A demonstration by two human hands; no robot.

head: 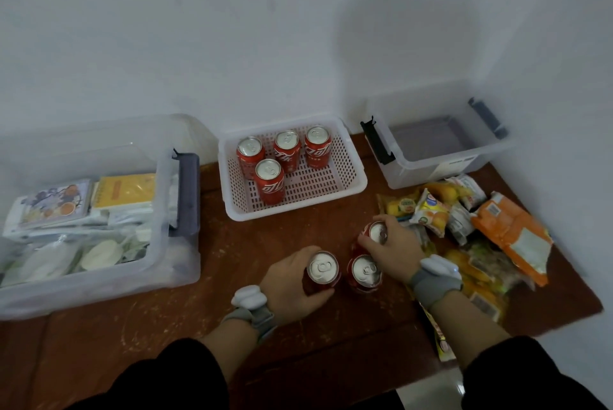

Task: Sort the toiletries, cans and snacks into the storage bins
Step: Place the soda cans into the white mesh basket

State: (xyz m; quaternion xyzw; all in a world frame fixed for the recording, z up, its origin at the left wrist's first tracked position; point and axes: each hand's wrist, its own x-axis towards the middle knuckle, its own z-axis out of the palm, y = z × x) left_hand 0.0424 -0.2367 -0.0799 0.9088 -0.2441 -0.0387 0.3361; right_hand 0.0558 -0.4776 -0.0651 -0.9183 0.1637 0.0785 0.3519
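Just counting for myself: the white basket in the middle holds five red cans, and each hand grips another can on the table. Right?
Not quite. The head view shows four red cans in the white basket, not five. The rest stands: the left hand and the right hand each grip another can on the table.

Brown wooden bench [139,353] (surface scuffed, speckled pale) stands in a corner formed by 2 plain white walls [232,28]. Pale floor [434,391] shows beneath.

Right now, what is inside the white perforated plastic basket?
Four upright red soda cans stand in the white perforated plastic basket, toward its back left. The front can partly covers cans behind it; the floor beneath them is hidden.
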